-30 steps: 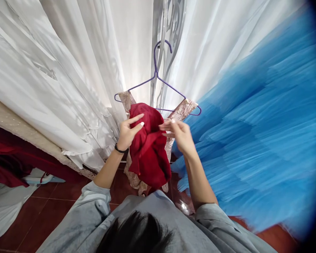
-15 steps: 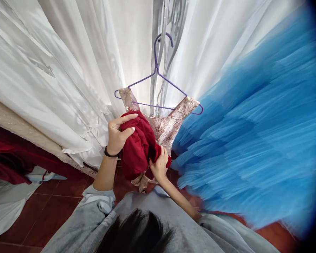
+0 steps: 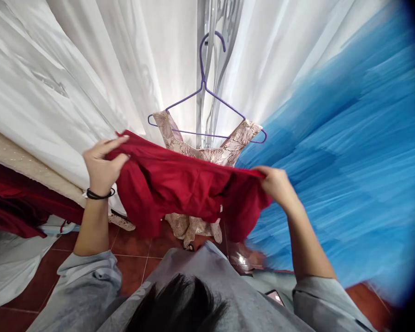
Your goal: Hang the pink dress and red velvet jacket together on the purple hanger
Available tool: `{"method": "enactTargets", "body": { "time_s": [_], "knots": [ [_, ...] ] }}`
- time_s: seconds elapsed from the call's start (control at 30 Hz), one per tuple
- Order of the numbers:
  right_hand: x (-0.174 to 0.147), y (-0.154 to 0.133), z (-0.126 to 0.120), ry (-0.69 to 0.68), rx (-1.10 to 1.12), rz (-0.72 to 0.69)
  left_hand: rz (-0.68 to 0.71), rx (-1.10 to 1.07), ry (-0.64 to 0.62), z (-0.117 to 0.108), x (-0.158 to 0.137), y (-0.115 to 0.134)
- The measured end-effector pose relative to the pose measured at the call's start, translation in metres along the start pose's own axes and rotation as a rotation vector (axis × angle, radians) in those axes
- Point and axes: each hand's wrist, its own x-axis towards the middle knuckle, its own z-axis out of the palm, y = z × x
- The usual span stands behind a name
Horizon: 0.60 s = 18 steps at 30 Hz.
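Note:
A dark red garment [image 3: 180,180] is stretched wide between my hands, its upper edge nearly straight and the rest hanging in folds. My left hand [image 3: 103,163], with a black band at the wrist, pinches its left upper corner. At the other end, my right hand [image 3: 276,184] grips the right upper corner. Behind the cloth a pale pink dress with a leaf-like pattern [image 3: 240,140] hangs from a purple hanger [image 3: 203,83]. The red cloth covers the dress's middle; its straps and lower hem show above and below.
White curtains [image 3: 117,60] hang behind. A large blue tulle garment [image 3: 339,184] fills the right side. Dark red fabric [image 3: 24,198] and white cloth [image 3: 17,272] lie at the left. The floor has red tiles [image 3: 131,263]. A phone [image 3: 275,297] shows at the lower right.
My hands have moved apart, left hand to the left and right hand to the right and up. The bunched red garment is now spread out between them.

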Motion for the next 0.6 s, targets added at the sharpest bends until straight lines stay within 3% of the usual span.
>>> {"method": "enactTargets", "body": {
  "time_s": [0.07,0.1,0.23,0.33,0.4,0.47,0.53,0.6],
  "knots": [
    [0.016,-0.006,-0.023,0.269,0.064,-0.063,0.031,0.053,0.059,0.002,0.013,-0.013],
    [0.025,-0.008,-0.031,0.31,0.088,-0.089,0.019,0.064,0.049,0.004,0.02,-0.02],
    [0.055,-0.015,-0.051,0.181,0.214,-0.136,-0.084,0.087,0.04,0.012,0.043,-0.033],
    [0.068,-0.015,-0.065,0.484,0.376,-0.146,0.04,0.126,0.201,0.012,0.052,-0.027],
    [0.071,-0.015,-0.071,0.629,0.43,-0.132,0.071,0.138,0.183,0.014,0.056,-0.024],
    [0.071,-0.014,-0.072,0.515,0.461,-0.117,-0.139,0.04,0.038,0.02,0.058,-0.025],
    [0.067,-0.019,-0.069,0.32,0.56,-0.132,-0.481,-0.208,-0.103,0.03,0.058,-0.025],
    [0.062,-0.033,-0.062,0.271,0.733,-0.175,-0.709,-0.485,-0.197,0.046,0.055,-0.018]
  ]
}}
